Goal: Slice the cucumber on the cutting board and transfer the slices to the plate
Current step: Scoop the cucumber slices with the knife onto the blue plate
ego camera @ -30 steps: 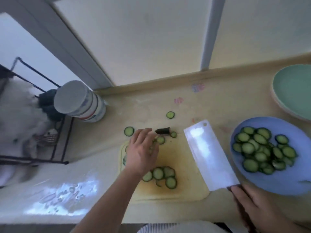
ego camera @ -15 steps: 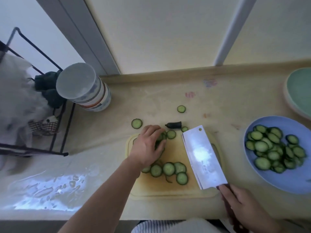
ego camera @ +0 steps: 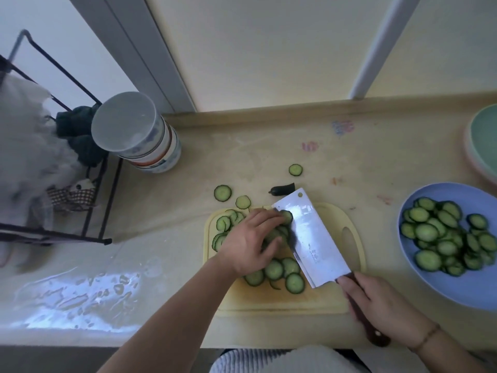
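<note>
Green slices (ego camera: 279,273) lie heaped on the yellow board (ego camera: 285,300), and the left hand (ego camera: 248,242) rests over the pile with its fingers bent down onto it, herding it rather than pinching any one piece. The right hand (ego camera: 376,302) is wrapped around the dark handle of the cleaver (ego camera: 313,238), whose broad blade lies tilted, its long axis running from about 5 o'clock at the handle to 11 o'clock at the tip. The pile sits just at 9 o'clock of the blade's edge, touching it, so the likely next move is the left hand pushing slices rightward onto the flat steel. The blue plate (ego camera: 457,289), already well filled, lies at 3 o'clock of the board, nearer the right hand. Three stray slices and a dark stem end (ego camera: 282,189) lie off the board at 12 o'clock.
</note>
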Demonstrator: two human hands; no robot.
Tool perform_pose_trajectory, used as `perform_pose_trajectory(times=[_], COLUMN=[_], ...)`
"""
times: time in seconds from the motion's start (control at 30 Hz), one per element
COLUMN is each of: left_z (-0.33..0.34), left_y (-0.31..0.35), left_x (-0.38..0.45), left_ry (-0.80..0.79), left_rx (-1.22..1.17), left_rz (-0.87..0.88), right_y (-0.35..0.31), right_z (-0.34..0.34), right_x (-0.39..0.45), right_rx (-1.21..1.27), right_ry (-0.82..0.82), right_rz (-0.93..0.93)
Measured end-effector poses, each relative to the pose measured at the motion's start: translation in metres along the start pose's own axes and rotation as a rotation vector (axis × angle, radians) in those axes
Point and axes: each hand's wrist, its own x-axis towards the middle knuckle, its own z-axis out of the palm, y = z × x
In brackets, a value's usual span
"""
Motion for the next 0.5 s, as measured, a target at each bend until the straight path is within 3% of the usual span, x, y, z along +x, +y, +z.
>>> perform_pose_trajectory(times=[0.2,0.4,0.5], left_z=[-0.001,0.004,0.012], left_y=[-0.001,0.010,0.015], left_x=[-0.012,-0.030,-0.035], left_ry=[0.108,-0.074,-0.073], left_rx=[0.168,0.290,0.321], left_rz=[-0.006,-0.027,-0.001], right_y=[0.010,0.024,0.021], right_z=[-0.012,-0.003,0.004], right_x=[0.003,-0.005,-0.007], right_rx=[-0.101,-0.112,-0.106], right_ry=[0.049,0.050,0.034], right_rz=[-0.044,-0.064,-0.059])
